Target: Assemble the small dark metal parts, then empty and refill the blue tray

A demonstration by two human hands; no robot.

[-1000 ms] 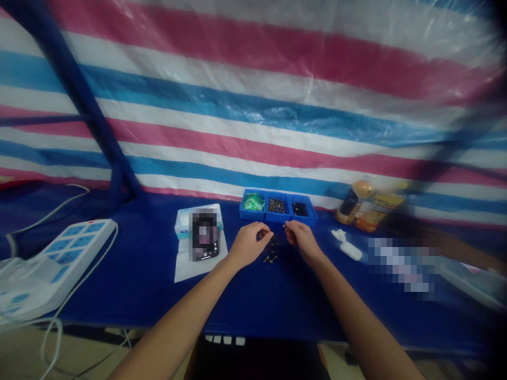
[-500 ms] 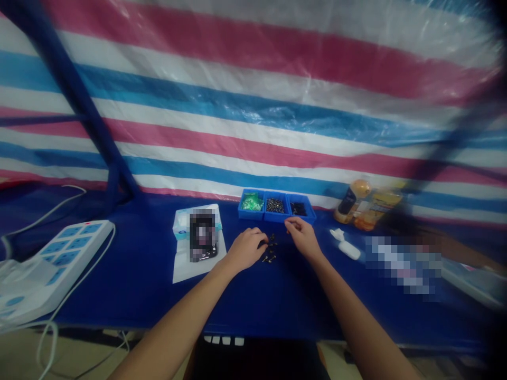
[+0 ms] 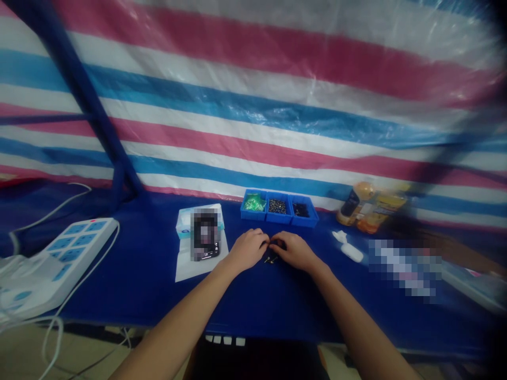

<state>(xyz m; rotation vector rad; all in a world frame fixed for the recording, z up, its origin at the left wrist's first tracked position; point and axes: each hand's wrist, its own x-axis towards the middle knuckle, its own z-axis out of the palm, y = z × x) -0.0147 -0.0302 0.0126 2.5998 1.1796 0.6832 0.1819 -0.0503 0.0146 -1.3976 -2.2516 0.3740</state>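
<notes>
Finding the left hand point(image 3: 247, 249) and the right hand point(image 3: 297, 251) drawn together over a small cluster of dark metal fasteners point(image 3: 270, 259). The fasteners lie on the blue table cover point(image 3: 130, 295), centred just below the hands and partly hidden by them; their exact type is too small to confirm. Grip: the fingers of both hands curl inward, with the fingertips point(image 3: 263, 241) closely opposed above the cluster. A dark speck shows between the hands, but whether anything is pinched cannot be told. Handling note: parts this small are, in my judgement, best taken on the finger pads, with wrists low and steady so that none roll away. Behind the hands stands a three-compartment blue parts bin point(image 3: 277, 222) holding green bagged items point(image 3: 253, 202), dark round hardware point(image 3: 277, 206) and black pieces point(image 3: 301, 210), left to right. To the left, a pixelated object point(image 3: 205, 235) lies on a white paper sheet point(image 3: 186, 269), against a tissue box point(image 3: 184, 224). To the right are a white plastic item point(image 3: 348, 252) and bottles point(image 3: 354, 203).
</notes>
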